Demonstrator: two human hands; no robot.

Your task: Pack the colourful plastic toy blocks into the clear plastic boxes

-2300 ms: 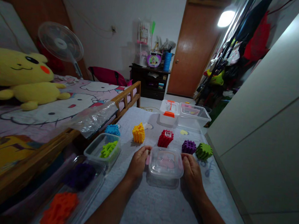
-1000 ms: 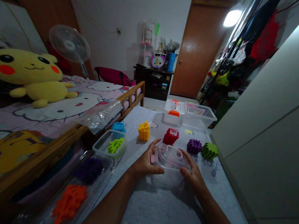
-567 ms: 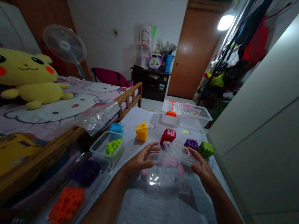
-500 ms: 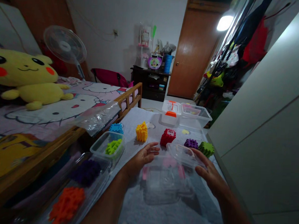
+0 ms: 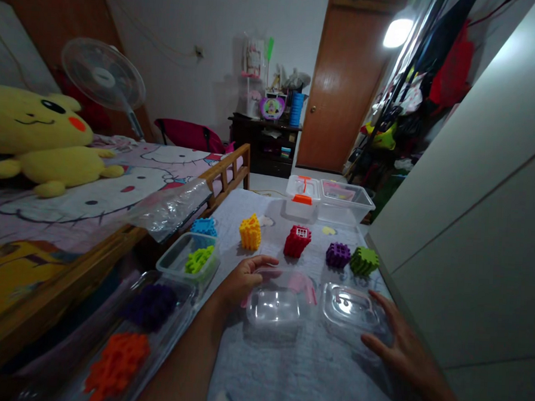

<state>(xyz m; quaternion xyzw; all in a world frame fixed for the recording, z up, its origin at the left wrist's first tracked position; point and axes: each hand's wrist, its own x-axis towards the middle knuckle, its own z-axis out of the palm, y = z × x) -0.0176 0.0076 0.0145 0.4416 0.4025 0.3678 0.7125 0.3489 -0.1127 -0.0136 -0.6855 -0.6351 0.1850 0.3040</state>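
Observation:
My left hand (image 5: 245, 280) lies open against the left side of a clear plastic box (image 5: 275, 308) with pink clips, holding nothing. To the right, a clear plastic lid (image 5: 350, 306) rests flat on the grey-white cloth (image 5: 285, 378). My right hand (image 5: 403, 351) is open beside the lid's right edge, fingers spread. Past the box stand a yellow block (image 5: 250, 232), a red block (image 5: 297, 241), a purple block (image 5: 338, 255) and a green block (image 5: 364, 261). A blue block (image 5: 204, 226) sits further left.
A small clear tub (image 5: 175, 256) holds a lime block (image 5: 197, 259). A larger clear tub (image 5: 172, 306) holds dark purple (image 5: 151, 307) and orange (image 5: 115, 360) blocks. A white box (image 5: 301, 197) and clear tub (image 5: 341, 204) stand behind. A bed rail (image 5: 224, 177) runs left; a white cabinet (image 5: 472, 235) stands right.
The lid has come off the box and now lies flat to its right. My right hand has moved right and let go, and my left hand has released the box.

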